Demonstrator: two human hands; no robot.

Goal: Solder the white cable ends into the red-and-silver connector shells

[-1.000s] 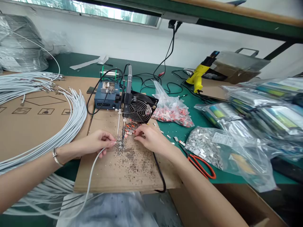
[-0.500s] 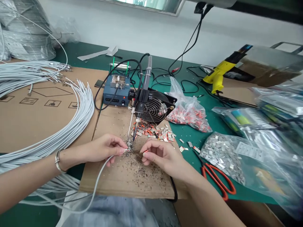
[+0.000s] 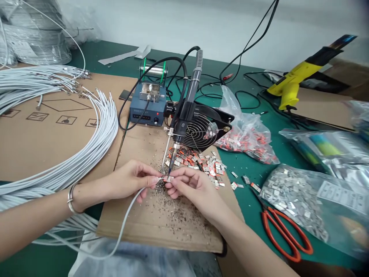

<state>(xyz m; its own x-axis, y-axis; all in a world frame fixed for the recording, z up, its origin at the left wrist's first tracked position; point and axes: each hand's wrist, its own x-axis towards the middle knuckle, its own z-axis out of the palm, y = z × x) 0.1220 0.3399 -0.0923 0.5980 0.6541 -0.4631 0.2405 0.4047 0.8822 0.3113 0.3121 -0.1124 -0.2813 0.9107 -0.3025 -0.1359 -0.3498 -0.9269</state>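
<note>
Here, over the cardboard (image 3: 129,227) on the worktop (image 3: 249,200), the soldering iron (image 3: 192,88) is pointing down between my hands. My left hand (image 3: 127,181) is pinching the cable (image 3: 126,219) near its tip; my right hand (image 3: 201,190), fingertips nearly together, is gripping the connector (image 3: 168,179), which is lying crosswise beneath the iron.

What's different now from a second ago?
The right hand has moved left from beside the loose pieces, and now visibly grips a small metal piece. It has brought this up to the cable end, under the soldering iron. The left hand still pinches the cable; the scissors still lie at right.
</note>
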